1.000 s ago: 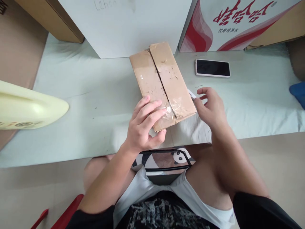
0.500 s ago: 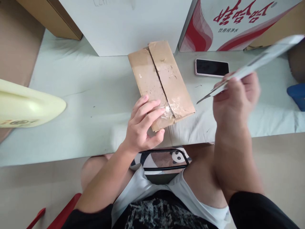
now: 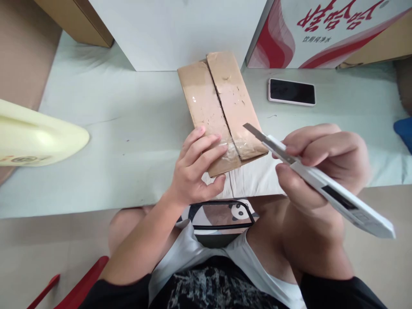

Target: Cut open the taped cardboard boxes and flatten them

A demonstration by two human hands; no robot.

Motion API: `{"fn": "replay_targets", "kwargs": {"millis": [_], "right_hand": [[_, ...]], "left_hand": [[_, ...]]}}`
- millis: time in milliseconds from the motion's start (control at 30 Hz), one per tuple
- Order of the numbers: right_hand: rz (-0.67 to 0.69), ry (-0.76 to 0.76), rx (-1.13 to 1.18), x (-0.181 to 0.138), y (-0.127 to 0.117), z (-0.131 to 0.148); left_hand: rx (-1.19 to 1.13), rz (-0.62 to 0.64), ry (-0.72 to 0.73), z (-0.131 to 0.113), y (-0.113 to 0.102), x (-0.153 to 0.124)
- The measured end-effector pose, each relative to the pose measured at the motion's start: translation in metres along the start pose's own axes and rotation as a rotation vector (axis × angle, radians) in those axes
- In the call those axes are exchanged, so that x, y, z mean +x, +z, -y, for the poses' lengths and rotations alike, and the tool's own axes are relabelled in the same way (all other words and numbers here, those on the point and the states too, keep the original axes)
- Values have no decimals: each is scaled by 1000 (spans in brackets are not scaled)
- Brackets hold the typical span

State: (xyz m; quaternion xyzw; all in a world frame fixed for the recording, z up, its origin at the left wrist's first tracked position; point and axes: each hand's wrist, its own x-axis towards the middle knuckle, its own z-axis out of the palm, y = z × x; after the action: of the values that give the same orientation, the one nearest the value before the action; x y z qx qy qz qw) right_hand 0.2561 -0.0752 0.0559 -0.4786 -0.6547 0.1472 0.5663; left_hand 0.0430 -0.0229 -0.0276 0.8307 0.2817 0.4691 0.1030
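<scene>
Phone (image 3: pixel 292 92) beyond right grip (image 3: pixel 334 156) clasping cutter (image 3: pixel 341 198); left grip (image 3: pixel 193 171) touches carton (image 3: pixel 233 105), clasp unclear.

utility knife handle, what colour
The utility knife handle is mostly white; the head view shows it best.

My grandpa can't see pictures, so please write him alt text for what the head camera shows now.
A person's right hand holds a white utility knife, blade out, while the left hand rests on a cardboard box. The box is on a pale green cloth, with a phone to its right.
</scene>
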Motion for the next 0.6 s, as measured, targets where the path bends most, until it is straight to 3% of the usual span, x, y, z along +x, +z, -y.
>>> {"fn": "replay_targets", "kwargs": {"millis": [200,400,600], "right_hand": [[141,21,10,-4,2,9],[186,77,-92,-3,2,17],[268,-15,-102,-2,-5,16]], "left_hand": [[21,-3,-14,-1,-2,-2],[7,16,-33,-2,-2,-3],[-11,-2,-9,-2,-2,-2]]}}
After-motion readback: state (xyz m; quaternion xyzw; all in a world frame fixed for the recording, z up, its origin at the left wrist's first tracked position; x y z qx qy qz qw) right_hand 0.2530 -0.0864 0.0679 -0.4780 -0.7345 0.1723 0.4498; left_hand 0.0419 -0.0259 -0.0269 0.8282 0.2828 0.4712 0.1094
